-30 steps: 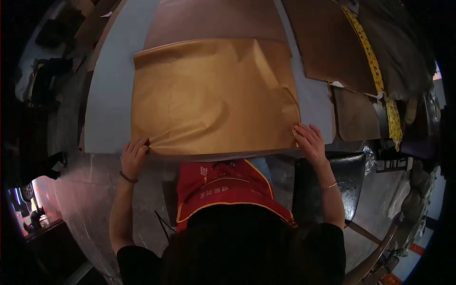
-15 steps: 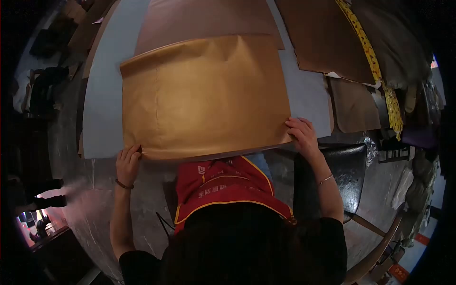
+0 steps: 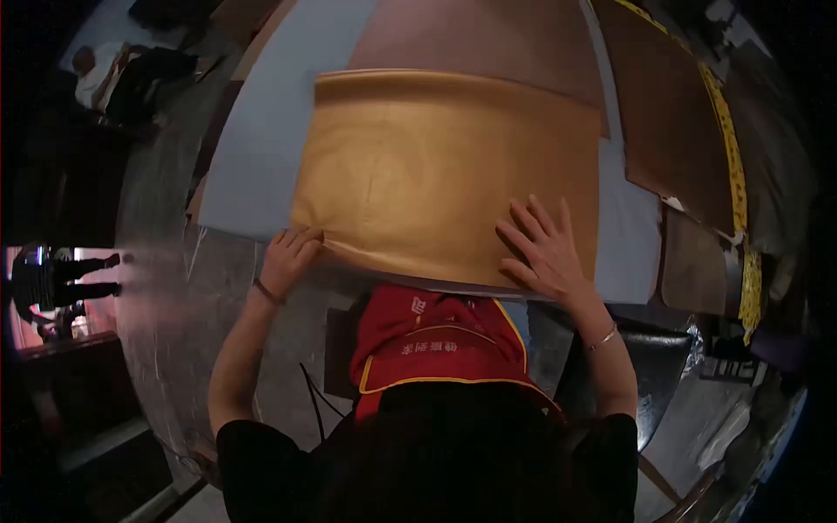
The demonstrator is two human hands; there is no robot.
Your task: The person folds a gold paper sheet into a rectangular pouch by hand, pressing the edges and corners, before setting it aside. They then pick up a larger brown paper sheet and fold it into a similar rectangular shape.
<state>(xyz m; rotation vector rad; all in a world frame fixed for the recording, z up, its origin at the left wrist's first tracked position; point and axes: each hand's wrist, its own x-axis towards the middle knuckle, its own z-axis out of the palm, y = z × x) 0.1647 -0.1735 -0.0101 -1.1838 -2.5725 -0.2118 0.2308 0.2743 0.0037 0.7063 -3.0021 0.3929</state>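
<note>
A tan-gold sheet (image 3: 436,174), smooth like leather or heavy paper, lies over the near part of the table, with a curled far edge and a faint crease on its left side. My left hand (image 3: 293,259) pinches its near left corner, fingers closed on the edge. Close to the near right corner, my right hand (image 3: 542,251) lies on the sheet with fingers spread. Under and beyond the sheet is a pinkish-brown sheet (image 3: 488,39), which rests on a pale grey-blue surface (image 3: 261,166).
Brown sheets (image 3: 667,131) lie at the right, crossed by a yellow patterned strip (image 3: 728,139). A black chair (image 3: 628,375) stands near my right arm. I wear a red apron (image 3: 445,344). Other people (image 3: 57,283) are at the far left.
My right hand has let go of the sheet's right corner and now lies spread on top. The left hand still pinches its corner. The view has turned, and the sheet's far edge has changed shape.
</note>
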